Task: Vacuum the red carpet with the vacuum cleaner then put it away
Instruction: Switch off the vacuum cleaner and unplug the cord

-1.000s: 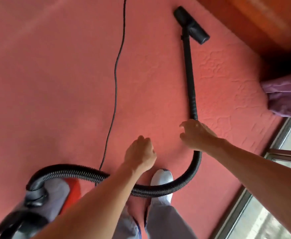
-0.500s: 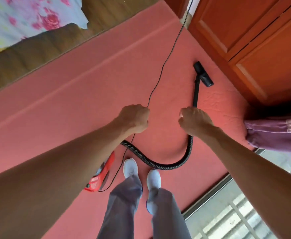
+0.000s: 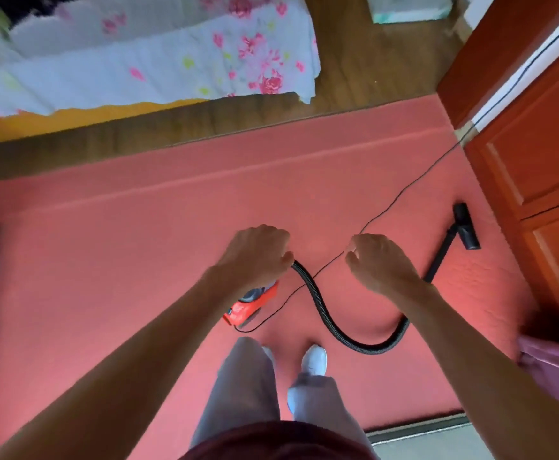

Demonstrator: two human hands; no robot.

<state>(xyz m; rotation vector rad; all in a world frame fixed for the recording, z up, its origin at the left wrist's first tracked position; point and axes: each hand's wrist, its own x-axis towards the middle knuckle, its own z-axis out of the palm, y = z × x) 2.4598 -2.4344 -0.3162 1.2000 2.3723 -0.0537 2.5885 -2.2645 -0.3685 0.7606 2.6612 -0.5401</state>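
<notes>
1 vac (image 3: 249,305), 1 hose (image 3: 324,313), 1 cord (image 3: 404,190), 1 carpet (image 3: 138,260), 2 hands (image 3: 258,254), 2 shoes (image 3: 314,358).

Since a second ago we have straightened up. Our two hands (image 3: 321,257), then low by the black ribbed hose (image 3: 321,303), now hang high above it. The red canister vacuum cleaner (image 3: 251,305) looks smaller. The flowered white bedsheet (image 3: 145,58) and brown wooden floor (image 3: 364,61) have come into view.

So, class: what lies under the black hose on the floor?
Under the hose lies the red carpet, and the thin power cord passes beneath it. The hose's end at the vacuum cleaner is hidden by the left hand.
</notes>
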